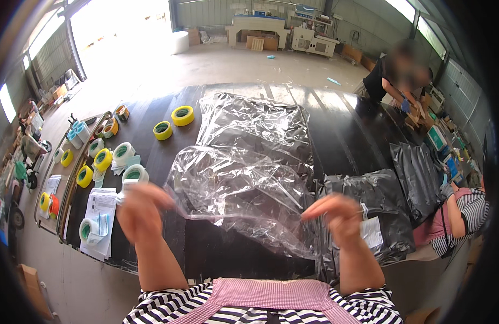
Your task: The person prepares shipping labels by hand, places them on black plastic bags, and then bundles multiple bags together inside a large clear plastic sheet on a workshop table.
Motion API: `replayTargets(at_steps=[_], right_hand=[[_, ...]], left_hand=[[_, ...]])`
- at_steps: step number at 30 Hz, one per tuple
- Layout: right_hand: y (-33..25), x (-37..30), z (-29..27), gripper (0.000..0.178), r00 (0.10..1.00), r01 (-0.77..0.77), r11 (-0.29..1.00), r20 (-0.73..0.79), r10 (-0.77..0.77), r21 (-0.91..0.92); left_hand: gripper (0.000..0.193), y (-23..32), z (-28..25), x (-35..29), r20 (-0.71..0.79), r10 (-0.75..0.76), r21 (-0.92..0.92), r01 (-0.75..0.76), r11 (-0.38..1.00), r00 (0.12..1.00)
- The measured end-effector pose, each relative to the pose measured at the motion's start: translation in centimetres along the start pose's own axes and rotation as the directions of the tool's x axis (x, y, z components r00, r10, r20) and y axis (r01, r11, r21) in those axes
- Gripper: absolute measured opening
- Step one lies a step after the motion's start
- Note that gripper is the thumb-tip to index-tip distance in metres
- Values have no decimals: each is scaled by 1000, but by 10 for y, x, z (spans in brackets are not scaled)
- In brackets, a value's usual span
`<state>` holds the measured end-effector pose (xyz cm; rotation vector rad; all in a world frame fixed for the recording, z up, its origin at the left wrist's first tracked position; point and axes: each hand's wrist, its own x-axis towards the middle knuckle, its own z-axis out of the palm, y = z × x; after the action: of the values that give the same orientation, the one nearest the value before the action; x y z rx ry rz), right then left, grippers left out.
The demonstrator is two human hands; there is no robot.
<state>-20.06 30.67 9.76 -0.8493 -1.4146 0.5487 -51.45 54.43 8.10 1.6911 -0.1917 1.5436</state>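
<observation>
A large clear plastic bag (pixel 233 183) lies crumpled over the table in front of me, its near edge lifted toward my hands. My left hand (pixel 141 210), smeared by motion, pinches the bag's near left corner. At the opposite side, the bent fingers of my right hand (pixel 341 216) close on its right edge. Beyond and partly under the clear film is a shiny dark-grey plastic-wrapped bundle (pixel 255 116). A dark plastic package (pixel 368 189) with a white label (pixel 371 232) lies beside my right hand.
Yellow tape rolls (pixel 183 115), white tape rolls (pixel 123 153) and paper sheets (pixel 101 208) cover the black table's left side. Another dark package (pixel 417 175) lies at the right, next to a person in striped sleeves (pixel 465 216). Another person (pixel 395 78) works at the far right corner.
</observation>
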Motion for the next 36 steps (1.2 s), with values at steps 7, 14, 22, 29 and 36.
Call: replayTargets(at_steps=[7, 14, 22, 29, 36], right_hand=[[83, -71, 74, 118, 857, -330, 322, -139, 495, -887], [117, -193, 81, 66, 630, 134, 153, 204, 749, -979], [27, -132, 56, 72, 160, -296, 210, 169, 973, -932], [-136, -173, -116, 26, 707, -705, 694, 64, 705, 147], [-149, -250, -346, 53, 374, -917, 303, -821, 432, -259]], left_hand=[[46, -60, 107, -49, 439, -789, 873, -413, 261, 429], [65, -32, 4, -220, 337, -858, 934, -23, 357, 388], [49, -15, 32, -194, 265, -953, 951, 121, 283, 146], [42, 39, 100, -142, 577, -811, 814, 149, 561, -99], [80, 60, 275, -47, 921, -59, -381, 922, 70, 385]])
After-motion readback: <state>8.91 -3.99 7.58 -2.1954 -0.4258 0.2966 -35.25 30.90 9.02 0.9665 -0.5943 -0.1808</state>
